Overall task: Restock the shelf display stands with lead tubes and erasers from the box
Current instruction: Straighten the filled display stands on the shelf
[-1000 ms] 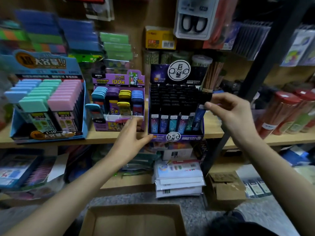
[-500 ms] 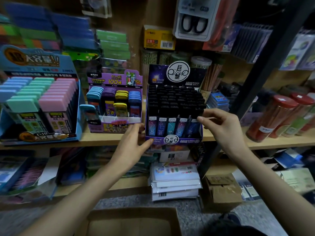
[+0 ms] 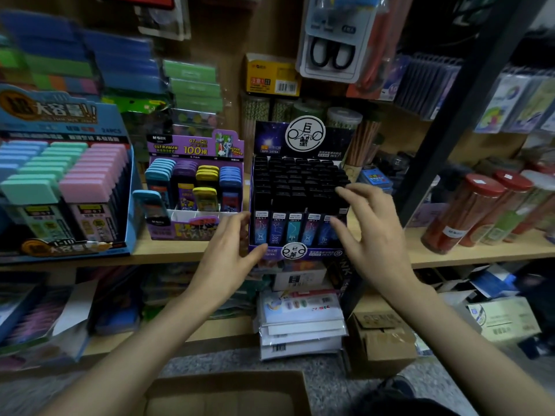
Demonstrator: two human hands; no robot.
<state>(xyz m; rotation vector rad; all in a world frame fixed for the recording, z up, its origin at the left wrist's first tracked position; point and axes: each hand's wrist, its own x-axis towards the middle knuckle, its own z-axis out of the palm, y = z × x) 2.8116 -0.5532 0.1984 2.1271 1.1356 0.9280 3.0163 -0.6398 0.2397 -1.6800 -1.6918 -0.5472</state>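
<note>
A dark purple display stand [image 3: 295,252] full of black-capped lead tubes [image 3: 300,187] sits on the wooden shelf [image 3: 468,250]. My left hand [image 3: 228,253] rests at the stand's left front corner, fingers relaxed, thumb touching the front edge. Over the stand's right front corner my right hand [image 3: 369,232] hovers with spread fingers and holds nothing. Left of it stands a purple stand [image 3: 195,232] of coloured lead cases, and a big blue stand [image 3: 132,205] of pastel cases. The open cardboard box [image 3: 228,391] lies on the floor below me.
Clear red-capped pencil jars [image 3: 468,211] stand on the shelf to the right. A black upright post [image 3: 468,103] rises just right of the dark stand. Stacked paper packs [image 3: 300,325] and a small carton [image 3: 381,340] sit under the shelf.
My right hand pinched a lead tube at the stand's front right, set it in the front row and let go; its fingers are now spread. The left hand stayed at the stand's corner.
</note>
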